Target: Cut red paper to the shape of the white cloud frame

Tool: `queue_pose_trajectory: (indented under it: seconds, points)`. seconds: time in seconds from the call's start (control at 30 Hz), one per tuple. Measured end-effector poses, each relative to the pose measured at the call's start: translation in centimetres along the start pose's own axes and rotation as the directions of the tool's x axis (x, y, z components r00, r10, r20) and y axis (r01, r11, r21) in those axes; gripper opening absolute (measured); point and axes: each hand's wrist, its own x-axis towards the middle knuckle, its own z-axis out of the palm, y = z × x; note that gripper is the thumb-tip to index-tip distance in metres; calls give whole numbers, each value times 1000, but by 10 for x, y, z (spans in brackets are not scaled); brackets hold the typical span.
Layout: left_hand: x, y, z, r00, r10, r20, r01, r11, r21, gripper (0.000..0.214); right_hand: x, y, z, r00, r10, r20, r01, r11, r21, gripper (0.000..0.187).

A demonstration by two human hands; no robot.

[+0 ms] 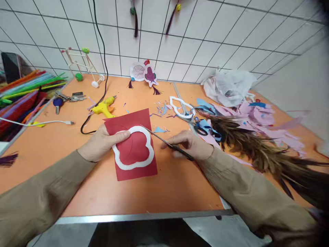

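Note:
My left hand (108, 140) grips the left side of a sheet of red paper (137, 173), its thumb pressed on top. Against the red sheet lies a white wavy-edged ring (151, 145), with red showing through its middle, where a thin curved line is visible. In my right hand (191, 144) is a pair of scissors (177, 148) with dark handles. Their blades point up and left, and the tips reach the top of the white ring. Whether the blades are apart cannot be made out.
A yellow glue gun (104, 108) lies behind the paper. Another white cutout frame (181, 108), blue-handled scissors (202, 129), paper scraps (262, 116) and brown feathers (239, 140) spread to the right. Pipe cleaners (28, 89) and keys (74, 97) sit left. A plastic bag (228, 87) rests against the tiled wall.

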Motion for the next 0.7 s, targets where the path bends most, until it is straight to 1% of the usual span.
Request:
queue_pose_trajectory:
  seconds: [0.17,0.23,0.37,0.5,0.7]
  points:
    - [-1,0,-1,1000,-6,8,6,1000,4,14,-3,1,-5,997,13,70,-21,995,102,32]
    - [-1,-1,-1,1000,-15,18,15,1000,0,15,-3,1,-5,997,19,79,-30,990,138,29]
    - [-1,-1,0,999,-10,34,10,1000,-12,14,-2,-1,-2,999,0,54,-8,988,152,26]
    - [-2,0,0,999,-3,38,4,1000,-10,14,-1,0,-1,999,18,43,-23,990,140,25]
    - [-1,1,-1,999,-24,39,24,1000,5,15,-1,0,-1,999,29,46,-37,982,188,27]
